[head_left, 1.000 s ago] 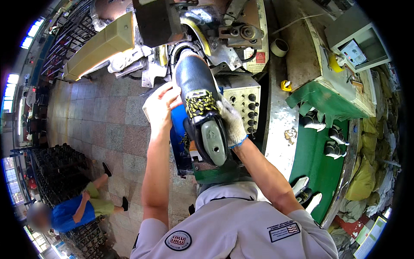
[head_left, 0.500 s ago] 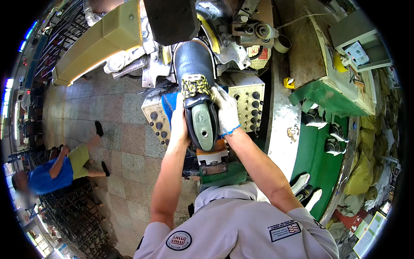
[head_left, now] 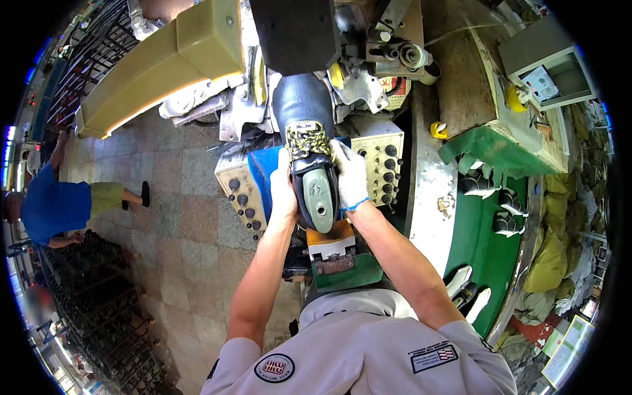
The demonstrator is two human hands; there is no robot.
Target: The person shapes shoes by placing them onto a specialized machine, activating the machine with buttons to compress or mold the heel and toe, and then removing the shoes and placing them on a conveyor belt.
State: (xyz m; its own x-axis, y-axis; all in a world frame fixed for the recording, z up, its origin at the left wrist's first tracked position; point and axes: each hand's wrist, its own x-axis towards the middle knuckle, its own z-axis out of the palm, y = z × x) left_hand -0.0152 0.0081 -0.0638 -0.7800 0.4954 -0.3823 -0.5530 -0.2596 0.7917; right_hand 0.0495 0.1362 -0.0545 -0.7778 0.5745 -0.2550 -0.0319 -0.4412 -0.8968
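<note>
A black leather shoe upper [head_left: 301,105] with yellow-and-black laces is stretched over a grey-green shoe last [head_left: 316,197]. Its toe end sits among the metal plates of a machine [head_left: 245,108], beneath a dark block [head_left: 296,33]. My bare left hand [head_left: 284,187] is closed along the left side of the shoe near the heel. On the opposite side, my right hand [head_left: 349,172], in a white glove with a blue cuff, grips it by the laces and collar. The fingertips of both hands are partly hidden by the shoe.
Control panels with black knobs [head_left: 380,168] flank the shoe. A yellowish machine arm [head_left: 164,62] spans the upper left. On the right, a green conveyor belt [head_left: 484,263] carries several shoes. A person in a blue shirt [head_left: 56,204] is at far left beside racks [head_left: 99,309].
The machine parts and shoe appear shifted slightly right and down, the shoe still held between both hands. At far left, the person in blue has moved away and turned.
</note>
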